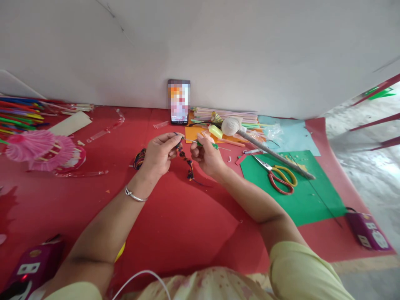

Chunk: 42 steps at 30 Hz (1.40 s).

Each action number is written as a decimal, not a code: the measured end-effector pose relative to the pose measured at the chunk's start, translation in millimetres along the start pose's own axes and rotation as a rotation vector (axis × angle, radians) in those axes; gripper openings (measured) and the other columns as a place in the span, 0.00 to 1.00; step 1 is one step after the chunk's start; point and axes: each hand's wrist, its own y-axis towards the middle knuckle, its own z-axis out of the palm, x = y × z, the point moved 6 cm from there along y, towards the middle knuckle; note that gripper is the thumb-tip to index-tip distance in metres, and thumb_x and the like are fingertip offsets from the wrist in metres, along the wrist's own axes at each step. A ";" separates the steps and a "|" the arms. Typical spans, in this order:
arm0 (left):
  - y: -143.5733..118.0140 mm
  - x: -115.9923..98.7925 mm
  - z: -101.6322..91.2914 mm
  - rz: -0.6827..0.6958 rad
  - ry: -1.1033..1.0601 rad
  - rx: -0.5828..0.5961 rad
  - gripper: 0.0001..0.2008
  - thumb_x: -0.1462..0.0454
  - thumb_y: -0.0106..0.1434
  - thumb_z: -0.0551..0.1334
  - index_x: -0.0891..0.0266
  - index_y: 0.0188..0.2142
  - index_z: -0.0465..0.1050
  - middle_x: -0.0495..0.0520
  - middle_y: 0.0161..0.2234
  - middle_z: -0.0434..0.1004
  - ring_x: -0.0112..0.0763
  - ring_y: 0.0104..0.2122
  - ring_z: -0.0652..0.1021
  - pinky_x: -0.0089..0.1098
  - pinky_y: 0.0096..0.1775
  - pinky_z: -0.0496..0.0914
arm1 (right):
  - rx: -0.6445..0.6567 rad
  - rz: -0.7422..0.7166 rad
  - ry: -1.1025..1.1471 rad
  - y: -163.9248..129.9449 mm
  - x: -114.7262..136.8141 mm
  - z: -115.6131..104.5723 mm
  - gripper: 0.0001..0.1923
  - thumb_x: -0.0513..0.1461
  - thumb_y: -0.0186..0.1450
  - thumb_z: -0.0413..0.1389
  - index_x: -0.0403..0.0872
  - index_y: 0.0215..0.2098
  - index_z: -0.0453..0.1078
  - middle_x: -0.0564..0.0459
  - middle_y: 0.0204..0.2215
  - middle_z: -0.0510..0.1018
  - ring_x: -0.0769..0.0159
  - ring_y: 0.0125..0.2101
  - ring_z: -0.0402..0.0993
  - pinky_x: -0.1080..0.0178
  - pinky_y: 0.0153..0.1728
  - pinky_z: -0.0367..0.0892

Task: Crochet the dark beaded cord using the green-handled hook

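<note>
My left hand [161, 153] pinches the top of a narrow crocheted strip [185, 157] of dark multicoloured yarn. The strip dangles between my hands, and a loose yarn tail trails from its lower end over the red table. In my right hand [206, 155] is a crochet hook [200, 143] with a green handle, fingers closed round it. The hook's thin metal tip reaches left to the yarn at my left fingertips; whether it is through a loop I cannot tell. A small bundle of the same yarn [139, 159] lies just left of my left hand.
A phone [179, 102] leans upright against the wall. Scissors [278, 175] and a long grey stick with a white ball end [268, 152] lie right, on and near a green sheet [315, 196]. A pink pleated paper craft [43, 150] sits left. Purple boxes [370, 229] flank the table.
</note>
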 end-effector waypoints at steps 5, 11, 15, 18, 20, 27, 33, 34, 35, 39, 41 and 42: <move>-1.6 -1.7 3.9 0.004 -0.025 0.007 0.18 0.55 0.45 0.84 0.62 0.29 0.84 0.47 0.20 0.73 0.16 0.16 0.61 0.23 0.19 0.49 | -0.005 0.007 0.001 0.0 -2.5 0.2 0.30 0.62 0.58 0.73 0.48 0.25 0.72 0.59 0.18 0.68 0.73 0.21 0.60 0.67 0.21 0.49; 0.2 1.0 3.9 0.083 0.029 0.038 0.17 0.56 0.49 0.83 0.61 0.36 0.89 0.45 0.20 0.70 0.17 0.17 0.60 0.24 0.20 0.50 | -0.009 0.044 0.005 -1.4 -3.2 2.5 0.31 0.65 0.61 0.70 0.48 0.26 0.73 0.59 0.19 0.67 0.73 0.21 0.59 0.66 0.21 0.49; 2.4 1.3 1.9 0.164 0.150 0.065 0.22 0.58 0.49 0.82 0.59 0.44 0.90 0.46 0.25 0.76 0.20 0.22 0.67 0.26 0.25 0.62 | 0.061 0.066 -0.002 -2.4 -2.8 7.2 0.33 0.67 0.63 0.67 0.48 0.25 0.72 0.59 0.18 0.67 0.74 0.20 0.56 0.65 0.21 0.46; 1.1 -1.4 -0.2 0.240 0.290 0.054 0.23 0.58 0.51 0.81 0.60 0.47 0.90 0.49 0.29 0.81 0.24 0.26 0.73 0.28 0.30 0.69 | 0.069 0.063 -0.045 -3.9 -3.6 9.0 0.34 0.68 0.62 0.68 0.48 0.25 0.73 0.59 0.19 0.68 0.74 0.20 0.58 0.65 0.22 0.47; -1.2 -4.2 -1.4 0.293 0.402 0.023 0.22 0.59 0.54 0.79 0.61 0.49 0.90 0.50 0.32 0.84 0.24 0.27 0.74 0.29 0.33 0.70 | 0.049 0.068 -0.067 -4.8 -4.9 8.9 0.35 0.68 0.59 0.69 0.47 0.25 0.74 0.59 0.19 0.69 0.74 0.21 0.59 0.65 0.22 0.47; -1.3 -5.0 -0.7 0.240 0.271 0.017 0.15 0.58 0.54 0.78 0.62 0.40 0.89 0.50 0.27 0.80 0.24 0.24 0.71 0.28 0.27 0.65 | 0.073 0.105 0.031 0.1 -9.8 6.0 0.35 0.70 0.61 0.67 0.47 0.27 0.74 0.60 0.18 0.66 0.75 0.19 0.55 0.66 0.20 0.45; 1.4 1.8 2.1 0.103 0.125 0.073 0.10 0.59 0.53 0.79 0.61 0.33 0.86 0.46 0.20 0.70 0.20 0.19 0.62 0.26 0.22 0.54 | 0.074 0.104 0.112 3.7 -10.5 3.0 0.35 0.69 0.64 0.64 0.48 0.28 0.72 0.60 0.20 0.65 0.74 0.20 0.56 0.66 0.20 0.45; 1.2 1.9 2.5 0.106 0.124 0.077 0.10 0.59 0.53 0.79 0.61 0.32 0.86 0.46 0.20 0.70 0.20 0.19 0.62 0.26 0.22 0.54 | 0.072 0.110 0.118 3.3 -10.3 3.4 0.34 0.69 0.65 0.64 0.48 0.28 0.71 0.60 0.20 0.65 0.74 0.20 0.56 0.66 0.20 0.44; 1.1 2.0 2.7 0.107 0.122 0.080 0.10 0.59 0.54 0.78 0.61 0.32 0.86 0.46 0.20 0.69 0.20 0.19 0.62 0.26 0.22 0.53 | 0.071 0.115 0.124 2.8 -9.9 3.8 0.34 0.69 0.65 0.64 0.48 0.28 0.71 0.60 0.20 0.65 0.74 0.20 0.55 0.66 0.20 0.44; 1.4 2.5 2.0 0.092 0.098 0.078 0.11 0.58 0.53 0.79 0.61 0.29 0.84 0.46 0.20 0.69 0.19 0.19 0.62 0.26 0.21 0.52 | 0.071 0.118 0.145 2.1 -7.9 4.5 0.33 0.67 0.67 0.65 0.48 0.27 0.70 0.60 0.19 0.64 0.74 0.20 0.55 0.67 0.20 0.44; 1.9 2.6 1.5 0.072 0.081 0.081 0.12 0.58 0.53 0.79 0.61 0.28 0.82 0.46 0.20 0.68 0.19 0.18 0.62 0.26 0.21 0.51 | 0.068 0.114 0.136 3.0 -7.7 3.2 0.32 0.65 0.67 0.65 0.48 0.26 0.70 0.60 0.18 0.64 0.73 0.20 0.56 0.66 0.20 0.45; 2.1 2.5 1.3 0.064 0.076 0.083 0.12 0.57 0.52 0.79 0.61 0.27 0.82 0.46 0.20 0.67 0.19 0.18 0.61 0.26 0.21 0.51 | 0.070 0.109 0.125 3.6 -7.7 2.4 0.31 0.65 0.67 0.65 0.48 0.26 0.70 0.60 0.18 0.64 0.73 0.19 0.56 0.66 0.20 0.45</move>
